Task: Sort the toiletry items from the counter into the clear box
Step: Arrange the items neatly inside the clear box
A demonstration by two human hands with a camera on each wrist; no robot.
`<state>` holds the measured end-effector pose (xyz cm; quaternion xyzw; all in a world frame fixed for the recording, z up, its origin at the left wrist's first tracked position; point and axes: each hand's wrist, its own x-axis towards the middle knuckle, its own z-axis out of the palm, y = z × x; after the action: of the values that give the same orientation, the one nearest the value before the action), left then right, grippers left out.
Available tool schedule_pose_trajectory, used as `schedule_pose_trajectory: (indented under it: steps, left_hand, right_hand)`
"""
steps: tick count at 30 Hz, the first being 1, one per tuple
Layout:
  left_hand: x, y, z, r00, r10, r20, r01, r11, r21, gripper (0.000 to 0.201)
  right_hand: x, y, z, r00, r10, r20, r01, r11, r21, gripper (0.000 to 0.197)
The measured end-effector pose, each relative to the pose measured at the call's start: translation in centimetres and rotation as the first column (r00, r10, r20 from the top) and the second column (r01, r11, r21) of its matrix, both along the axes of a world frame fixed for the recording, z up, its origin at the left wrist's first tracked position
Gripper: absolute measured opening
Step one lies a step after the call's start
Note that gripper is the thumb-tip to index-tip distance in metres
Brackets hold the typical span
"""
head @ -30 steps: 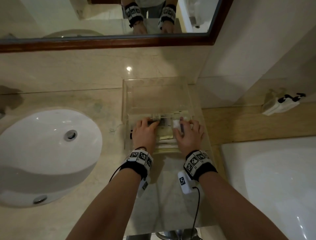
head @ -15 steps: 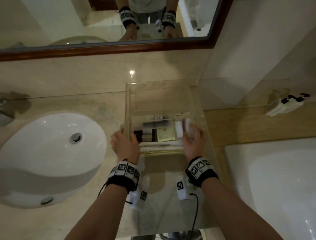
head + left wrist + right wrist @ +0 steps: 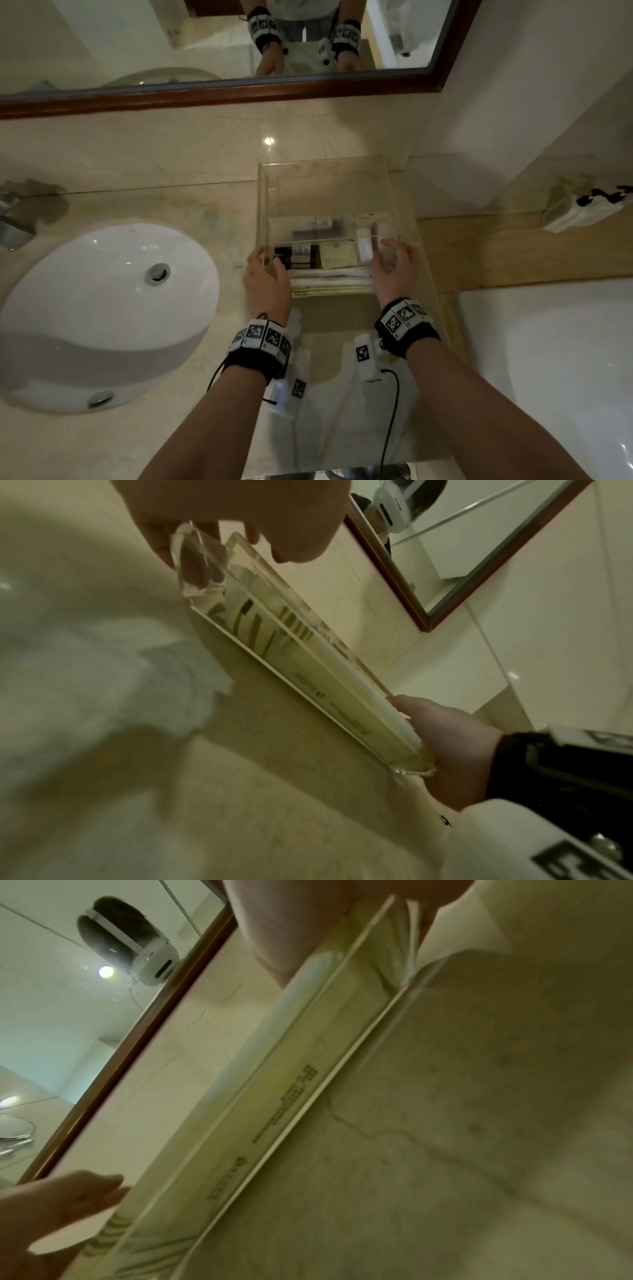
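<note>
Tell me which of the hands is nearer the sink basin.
Left. The left hand holds the clear box at its left near corner, on the side facing the sink basin; the right hand is at the box's far side, away from it.

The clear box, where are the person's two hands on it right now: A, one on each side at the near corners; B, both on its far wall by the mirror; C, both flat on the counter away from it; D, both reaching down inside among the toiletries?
A: the left hand holds the clear box's near left corner and the right hand its near right corner.
</note>
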<state>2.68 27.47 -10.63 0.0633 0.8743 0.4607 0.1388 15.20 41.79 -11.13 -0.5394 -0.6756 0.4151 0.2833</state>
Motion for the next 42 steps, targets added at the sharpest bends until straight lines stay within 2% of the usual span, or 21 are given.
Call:
schedule_pose_trajectory:
  steps: [5,8,11,13,16,18,19,20,22,23,25,28,31,37,40,42]
  left_hand:
    - [-1.1,1.2,1.3,0.998,0.056,0.02,-0.058,0.995,0.087,0.046]
    - [-1.6,0.8,1.3,0.999,0.036,0.024,-0.038,0.993,0.11,0.048]
    - [-1.3,0.1,1.5,0.992,0.086,0.094,-0.096,0.988,0.117,0.05]
    - [-1.2,0.1,1.8,0.954,0.221,0.205,-0.253,0.957,0.144,0.048]
    - [-1.4,0.1,2.3,0.821,0.35,0.45,-0.459,0.874,0.158,0.05]
    - [-1.6,-0.3,2.9,0.771,0.326,0.547,-0.425,0.903,0.062,0.054]
    - [-1.7,-0.7,3.2,0.781,0.288,0.554,-0.344,0.939,-0.004,0.053]
    - [-1.7,-1.0,3.8,0.822,0.219,0.525,-0.201,0.975,-0.093,0.049]
    - [-1.7,-1.1,4.7,0.895,0.16,0.417,-0.046,0.962,-0.269,0.036]
    - [-1.6,-1.2,5.0,0.926,0.109,0.36,0.01,0.95,-0.312,0.033]
    - [-1.3,-1.0,5.2,0.956,-0.048,0.29,0.159,0.915,-0.372,0.032]
    - [-1.1,-0.6,5.4,0.957,-0.18,0.227,0.268,0.849,-0.456,0.032]
    - [-1.6,0.3,5.4,0.96,-0.187,0.207,0.264,0.847,-0.462,0.03]
    - [-2.8,1.6,4.6,0.969,-0.063,0.239,0.164,0.887,-0.432,0.034]
    - [-3.0,2.3,4.7,0.961,0.022,0.275,0.084,0.926,-0.368,0.035]
    - [-3.3,2.8,4.5,0.958,0.011,0.288,0.08,0.95,-0.303,0.036]
  right_hand:
    - [-1.5,1.0,0.3,0.997,-0.071,-0.001,0.071,0.997,-0.008,0.03]
    - [-1.9,1.2,0.9,0.99,-0.142,-0.011,0.141,0.99,-0.02,0.033]
    - [-1.3,0.3,1.3,0.985,-0.17,0.016,0.17,0.985,-0.032,0.041]
    - [-1.1,-0.4,1.4,0.979,-0.198,0.038,0.201,0.972,-0.123,0.05]
    - [-1.3,-1.4,2.2,0.946,-0.322,0.03,0.315,0.897,-0.31,0.051]
    - [-1.4,-1.5,3.1,0.913,-0.404,0.064,0.394,0.826,-0.402,0.047]
    - [-1.2,-1.1,3.6,0.897,-0.436,0.077,0.421,0.786,-0.453,0.046]
    - [-0.9,-0.8,3.5,0.885,-0.457,0.085,0.433,0.743,-0.511,0.047]
    - [0.0,-0.6,3.8,0.881,-0.451,0.141,0.428,0.633,-0.645,0.052]
    - [0.4,-0.5,3.6,0.892,-0.422,0.162,0.409,0.604,-0.684,0.049]
    - [0.4,-0.6,3.7,0.928,-0.367,0.062,0.29,0.605,-0.741,0.04]
    - [-0.3,-0.2,3.4,0.899,-0.434,-0.052,0.253,0.614,-0.748,0.039]
    - [-1.1,0.3,4.3,0.886,-0.455,-0.084,0.263,0.644,-0.718,0.038]
    - [-2.3,1.3,3.4,0.881,-0.448,-0.154,0.211,0.663,-0.718,0.043]
    - [-2.9,1.9,3.3,0.879,-0.454,-0.148,0.225,0.667,-0.711,0.043]
    - [-3.2,2.3,3.4,0.874,-0.461,-0.152,0.234,0.675,-0.7,0.039]
